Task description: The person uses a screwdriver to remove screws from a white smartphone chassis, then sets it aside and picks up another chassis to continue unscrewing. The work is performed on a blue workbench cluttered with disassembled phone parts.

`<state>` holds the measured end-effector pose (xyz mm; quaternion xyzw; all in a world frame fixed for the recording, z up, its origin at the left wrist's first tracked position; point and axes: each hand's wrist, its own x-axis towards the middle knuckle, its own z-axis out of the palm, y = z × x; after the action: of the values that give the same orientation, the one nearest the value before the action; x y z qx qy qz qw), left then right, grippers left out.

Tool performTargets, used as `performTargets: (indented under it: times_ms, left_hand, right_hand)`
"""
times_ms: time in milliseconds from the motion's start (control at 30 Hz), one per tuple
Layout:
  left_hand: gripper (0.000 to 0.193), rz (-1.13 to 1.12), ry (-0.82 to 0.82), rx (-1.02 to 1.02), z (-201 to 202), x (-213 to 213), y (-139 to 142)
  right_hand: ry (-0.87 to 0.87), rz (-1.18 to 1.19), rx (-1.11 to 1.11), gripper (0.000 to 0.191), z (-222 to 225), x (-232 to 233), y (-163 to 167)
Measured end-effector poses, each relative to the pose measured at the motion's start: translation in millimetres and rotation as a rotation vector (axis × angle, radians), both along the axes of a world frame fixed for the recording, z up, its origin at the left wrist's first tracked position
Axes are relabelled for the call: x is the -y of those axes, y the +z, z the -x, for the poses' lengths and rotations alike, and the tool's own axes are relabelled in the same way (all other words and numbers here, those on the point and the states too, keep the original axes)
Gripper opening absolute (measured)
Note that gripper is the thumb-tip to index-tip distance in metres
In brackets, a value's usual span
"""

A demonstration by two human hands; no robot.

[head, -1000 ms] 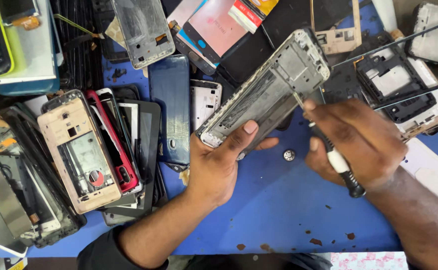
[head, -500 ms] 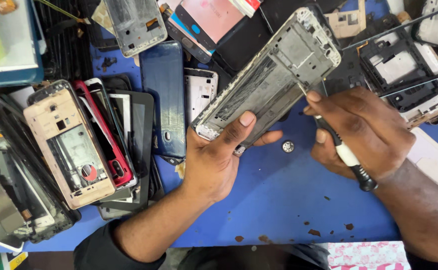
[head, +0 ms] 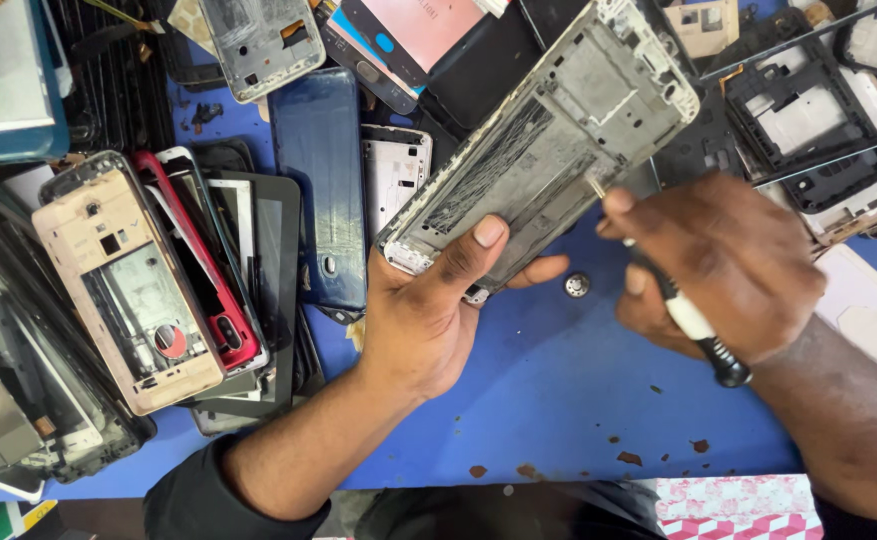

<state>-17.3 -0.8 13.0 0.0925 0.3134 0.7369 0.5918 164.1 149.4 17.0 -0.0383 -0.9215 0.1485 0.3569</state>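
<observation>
We hold the frame tilted above the blue worktop. Left hand closes on its lower end, thumb across the face. Right hand, right of the frame, wraps a screwdriver, tip at its edge. Frame looks light, thin, stiff; grip the rims.

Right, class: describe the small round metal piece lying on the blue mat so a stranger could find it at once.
Start at the blue mat and find the grey phone frame held up by the left hand. Just below that frame's lower edge, between the two hands, lies the small round metal piece, the only shiny disc there, unlike the brown flecks nearer the mat's edge.
</observation>
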Motion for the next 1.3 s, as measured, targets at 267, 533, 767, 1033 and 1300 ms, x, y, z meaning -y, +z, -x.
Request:
performTargets:
  times_ms: [267, 533, 767, 1033, 1300]
  left_hand:
    - [0.036, -0.015, -0.006, 0.013, 2, 1, 1]
    - [0.038, -0.035, -0.025, 0.047, 3, 2, 0]
    - [0.041, -0.036, -0.034, 0.094, 4, 1, 0]
    - [0.039, -0.054, -0.042, 0.046, 4, 2, 2]
    - [0.036, -0.02, -0.018, 0.04, 3, 2, 2]
  right_hand:
    - [0.041, 0.022, -0.017, 0.026, -5, -3, -5]
    - [0.019, 0.113, 0.068, 0.029, 2, 5, 20]
    - [-0.014, 0.107, 0.055, 0.03, 0, 1, 9]
    - [0.053, 0.031, -0.051, 0.028, 5, -5, -3]
    - [0.016, 0.046, -0.036, 0.029, -6, -1, -12]
